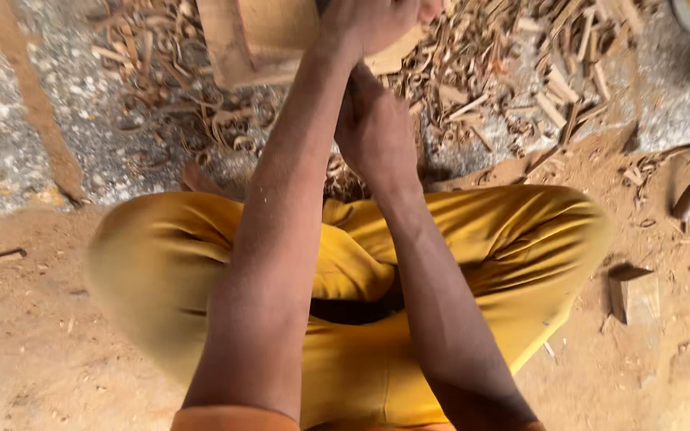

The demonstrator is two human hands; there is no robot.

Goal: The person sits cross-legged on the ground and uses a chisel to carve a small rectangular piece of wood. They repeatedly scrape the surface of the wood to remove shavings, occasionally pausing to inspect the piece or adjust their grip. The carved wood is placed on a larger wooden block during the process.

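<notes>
The left hand (369, 20) lay clamped on the wooden block (261, 36) straight ahead; the right hand (373, 132), just behind, gripped something I couldn't make out.

Mustard-yellow trousers (521, 239), pale tan wood block (265, 36), light brown shavings (521, 72), grey speckled floor (65, 104) w/ reddish-brown dust.
</notes>
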